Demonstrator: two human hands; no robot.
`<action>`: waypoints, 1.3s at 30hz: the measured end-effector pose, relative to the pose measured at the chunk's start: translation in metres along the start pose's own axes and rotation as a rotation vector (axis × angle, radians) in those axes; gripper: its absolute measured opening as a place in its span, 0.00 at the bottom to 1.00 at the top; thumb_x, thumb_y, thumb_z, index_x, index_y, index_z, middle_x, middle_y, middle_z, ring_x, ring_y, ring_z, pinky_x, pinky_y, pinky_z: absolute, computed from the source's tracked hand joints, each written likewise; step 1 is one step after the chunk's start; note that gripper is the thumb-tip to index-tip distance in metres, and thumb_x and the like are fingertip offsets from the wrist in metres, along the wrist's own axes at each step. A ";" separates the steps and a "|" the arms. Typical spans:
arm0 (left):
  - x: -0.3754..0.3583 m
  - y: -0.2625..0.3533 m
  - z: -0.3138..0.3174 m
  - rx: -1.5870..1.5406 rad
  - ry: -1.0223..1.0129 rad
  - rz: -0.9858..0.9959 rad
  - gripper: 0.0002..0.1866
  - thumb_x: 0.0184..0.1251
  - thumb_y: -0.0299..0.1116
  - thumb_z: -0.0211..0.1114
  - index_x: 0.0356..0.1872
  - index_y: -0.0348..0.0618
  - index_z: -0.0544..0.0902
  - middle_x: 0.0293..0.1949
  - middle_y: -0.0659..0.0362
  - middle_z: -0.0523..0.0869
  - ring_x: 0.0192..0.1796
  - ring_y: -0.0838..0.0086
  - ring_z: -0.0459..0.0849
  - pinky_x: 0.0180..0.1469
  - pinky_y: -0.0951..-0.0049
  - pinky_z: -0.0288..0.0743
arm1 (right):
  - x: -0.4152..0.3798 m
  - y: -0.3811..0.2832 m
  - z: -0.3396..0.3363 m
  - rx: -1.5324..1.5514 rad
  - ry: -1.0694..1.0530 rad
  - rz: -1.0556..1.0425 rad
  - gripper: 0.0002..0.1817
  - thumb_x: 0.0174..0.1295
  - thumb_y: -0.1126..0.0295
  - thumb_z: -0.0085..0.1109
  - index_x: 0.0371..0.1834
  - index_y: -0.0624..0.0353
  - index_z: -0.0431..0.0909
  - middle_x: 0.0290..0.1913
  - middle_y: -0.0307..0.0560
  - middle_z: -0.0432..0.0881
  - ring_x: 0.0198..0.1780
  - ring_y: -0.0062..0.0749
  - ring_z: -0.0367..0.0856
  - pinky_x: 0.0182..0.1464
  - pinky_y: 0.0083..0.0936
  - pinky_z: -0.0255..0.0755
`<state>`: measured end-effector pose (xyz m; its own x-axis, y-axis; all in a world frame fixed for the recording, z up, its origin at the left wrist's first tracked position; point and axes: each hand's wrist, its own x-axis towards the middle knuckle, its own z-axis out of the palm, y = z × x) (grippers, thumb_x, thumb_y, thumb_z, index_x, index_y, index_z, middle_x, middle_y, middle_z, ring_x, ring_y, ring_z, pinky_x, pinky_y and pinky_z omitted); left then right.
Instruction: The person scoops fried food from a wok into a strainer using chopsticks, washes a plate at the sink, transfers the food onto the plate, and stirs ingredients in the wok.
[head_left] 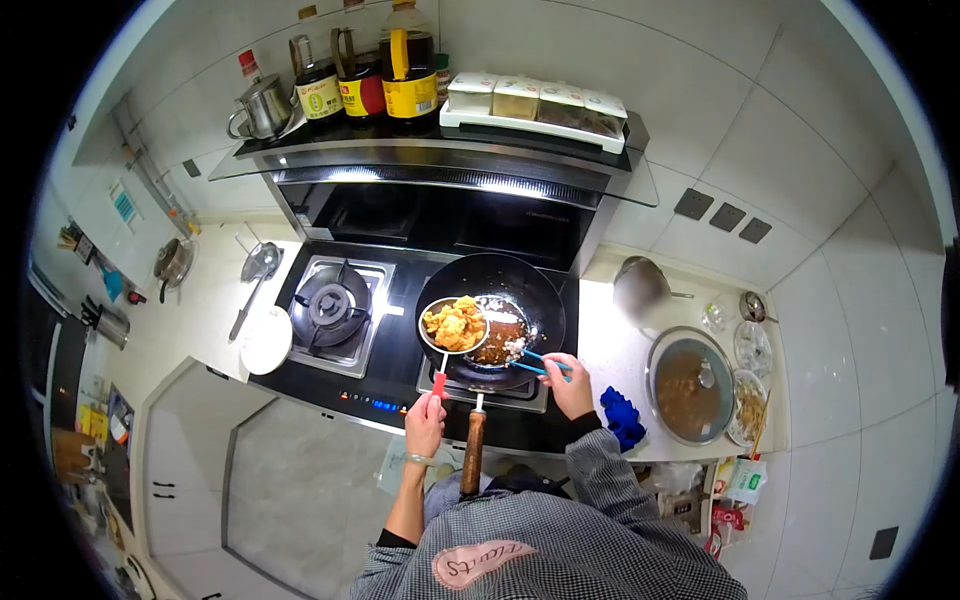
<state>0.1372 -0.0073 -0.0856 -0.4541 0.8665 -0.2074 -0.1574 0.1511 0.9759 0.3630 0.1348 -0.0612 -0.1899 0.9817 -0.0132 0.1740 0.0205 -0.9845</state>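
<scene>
My left hand is closed around the red handle of a strainer, whose round basket sits over the left side of a black wok. Golden fried pieces fill the basket. My right hand grips blue chopsticks, their tips down in the wok by some small pale bits. Brown oil lies in the bottom of the wok. The wok's wooden handle points toward my body, with neither hand on it.
An unlit burner is to the left, beside a white plate and a ladle. On the right counter stand a large metal bowl of brownish liquid and a blue cloth. Sauce bottles line the shelf above.
</scene>
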 end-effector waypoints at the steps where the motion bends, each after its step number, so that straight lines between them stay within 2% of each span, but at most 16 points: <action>1: 0.002 0.001 0.000 0.006 0.009 0.014 0.13 0.73 0.35 0.50 0.40 0.37 0.79 0.18 0.70 0.67 0.19 0.89 0.62 0.18 0.85 0.55 | 0.008 0.008 0.007 0.026 -0.031 -0.024 0.09 0.65 0.70 0.54 0.40 0.65 0.79 0.38 0.45 0.81 0.33 0.27 0.84 0.35 0.18 0.77; 4: 0.009 0.008 0.001 -0.039 -0.016 0.032 0.12 0.74 0.36 0.49 0.40 0.41 0.78 0.18 0.71 0.66 0.17 0.91 0.58 0.17 0.87 0.51 | 0.028 0.019 0.027 -0.071 -0.048 -0.191 0.09 0.66 0.71 0.53 0.42 0.66 0.79 0.38 0.43 0.82 0.37 0.25 0.83 0.39 0.19 0.77; 6: 0.014 0.019 0.001 -0.029 -0.005 0.008 0.12 0.74 0.36 0.49 0.40 0.41 0.78 0.18 0.71 0.66 0.17 0.91 0.58 0.17 0.87 0.51 | 0.032 0.012 0.041 0.135 -0.173 -0.105 0.09 0.66 0.71 0.53 0.43 0.66 0.79 0.39 0.44 0.82 0.37 0.26 0.83 0.40 0.20 0.77; 7: 0.017 0.024 0.002 -0.013 -0.022 0.018 0.12 0.74 0.37 0.49 0.41 0.41 0.78 0.18 0.72 0.66 0.17 0.91 0.58 0.16 0.87 0.51 | 0.034 0.015 0.050 0.137 -0.208 -0.138 0.09 0.65 0.70 0.55 0.41 0.65 0.80 0.38 0.47 0.81 0.35 0.28 0.83 0.38 0.24 0.75; 8: 0.019 0.027 0.003 0.002 -0.039 0.029 0.12 0.74 0.37 0.49 0.41 0.41 0.78 0.18 0.72 0.65 0.16 0.91 0.58 0.16 0.87 0.50 | 0.036 0.020 0.055 0.031 -0.206 -0.151 0.09 0.63 0.70 0.55 0.41 0.64 0.80 0.39 0.49 0.81 0.36 0.32 0.83 0.40 0.27 0.75; 10: 0.022 0.038 0.005 -0.041 -0.052 0.034 0.13 0.74 0.37 0.49 0.42 0.40 0.78 0.18 0.72 0.65 0.17 0.92 0.58 0.16 0.87 0.50 | 0.044 0.026 0.053 -0.169 -0.036 -0.368 0.09 0.62 0.71 0.55 0.41 0.64 0.80 0.38 0.51 0.82 0.38 0.35 0.82 0.42 0.28 0.74; 11: 0.022 0.044 0.005 -0.042 -0.061 0.018 0.12 0.74 0.36 0.49 0.41 0.40 0.78 0.18 0.72 0.65 0.17 0.91 0.59 0.17 0.86 0.52 | 0.049 0.028 0.049 -0.172 0.018 -0.349 0.08 0.60 0.73 0.55 0.40 0.63 0.80 0.37 0.54 0.81 0.38 0.39 0.82 0.42 0.28 0.73; 12: 0.021 0.050 0.005 -0.043 -0.069 0.002 0.12 0.73 0.35 0.49 0.41 0.39 0.78 0.18 0.72 0.65 0.17 0.90 0.60 0.17 0.86 0.53 | 0.053 0.034 0.042 -0.215 0.033 -0.369 0.08 0.64 0.73 0.54 0.42 0.64 0.80 0.38 0.48 0.83 0.36 0.28 0.84 0.39 0.21 0.75; 15: 0.021 0.051 0.003 -0.051 -0.082 0.021 0.12 0.73 0.35 0.49 0.41 0.39 0.78 0.18 0.72 0.66 0.18 0.90 0.60 0.18 0.86 0.53 | 0.042 0.024 0.022 0.087 0.028 -0.131 0.11 0.66 0.69 0.54 0.44 0.65 0.79 0.39 0.45 0.83 0.37 0.27 0.84 0.38 0.19 0.77; 16: 0.020 0.050 0.002 -0.052 -0.082 0.021 0.12 0.73 0.35 0.49 0.41 0.39 0.78 0.18 0.72 0.66 0.18 0.90 0.60 0.18 0.86 0.53 | 0.033 0.017 0.015 0.097 0.047 -0.102 0.11 0.67 0.69 0.53 0.44 0.66 0.79 0.38 0.47 0.83 0.36 0.27 0.84 0.38 0.19 0.77; 20: 0.006 0.022 0.001 -0.042 -0.023 0.020 0.12 0.72 0.37 0.52 0.39 0.39 0.80 0.17 0.71 0.67 0.17 0.90 0.61 0.18 0.86 0.54 | 0.001 0.017 -0.008 0.128 0.118 -0.036 0.10 0.67 0.70 0.52 0.41 0.66 0.79 0.37 0.45 0.81 0.35 0.26 0.84 0.37 0.19 0.76; 23: -0.007 -0.017 0.007 0.015 0.064 0.045 0.13 0.72 0.38 0.53 0.34 0.41 0.80 0.16 0.72 0.68 0.16 0.91 0.61 0.16 0.86 0.51 | -0.017 0.024 -0.012 0.086 0.142 -0.049 0.10 0.67 0.70 0.52 0.41 0.67 0.79 0.38 0.46 0.81 0.36 0.27 0.83 0.37 0.20 0.77; 26: -0.011 -0.053 0.002 -0.085 -0.003 -0.024 0.14 0.72 0.38 0.54 0.35 0.39 0.81 0.16 0.71 0.68 0.17 0.90 0.62 0.18 0.85 0.54 | -0.028 0.026 -0.010 0.074 0.155 -0.038 0.10 0.67 0.70 0.52 0.41 0.67 0.79 0.38 0.46 0.81 0.36 0.28 0.83 0.38 0.21 0.77; 29: -0.014 -0.050 0.005 -0.085 -0.026 -0.078 0.13 0.72 0.38 0.54 0.36 0.38 0.81 0.16 0.72 0.68 0.17 0.90 0.62 0.18 0.85 0.54 | -0.031 0.026 -0.008 0.080 0.166 -0.095 0.10 0.67 0.71 0.51 0.41 0.67 0.78 0.38 0.46 0.81 0.36 0.28 0.83 0.38 0.21 0.77; 36: -0.025 -0.037 0.004 -0.118 -0.047 -0.050 0.13 0.73 0.38 0.53 0.36 0.39 0.80 0.16 0.72 0.66 0.16 0.90 0.59 0.17 0.85 0.51 | -0.034 0.026 -0.010 0.115 0.149 -0.045 0.11 0.68 0.70 0.50 0.42 0.67 0.78 0.37 0.46 0.81 0.36 0.27 0.83 0.37 0.20 0.77; 39: -0.025 -0.059 -0.001 -0.111 -0.042 -0.083 0.13 0.72 0.39 0.54 0.35 0.41 0.80 0.15 0.72 0.66 0.17 0.90 0.60 0.18 0.85 0.51 | -0.037 0.031 -0.009 0.144 0.134 -0.030 0.12 0.69 0.69 0.49 0.43 0.67 0.78 0.36 0.46 0.82 0.35 0.27 0.83 0.37 0.19 0.76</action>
<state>0.1566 -0.0383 -0.1381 -0.3991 0.8725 -0.2820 -0.2904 0.1715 0.9414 0.3840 0.1013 -0.0892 -0.0608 0.9977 0.0301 0.0286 0.0319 -0.9991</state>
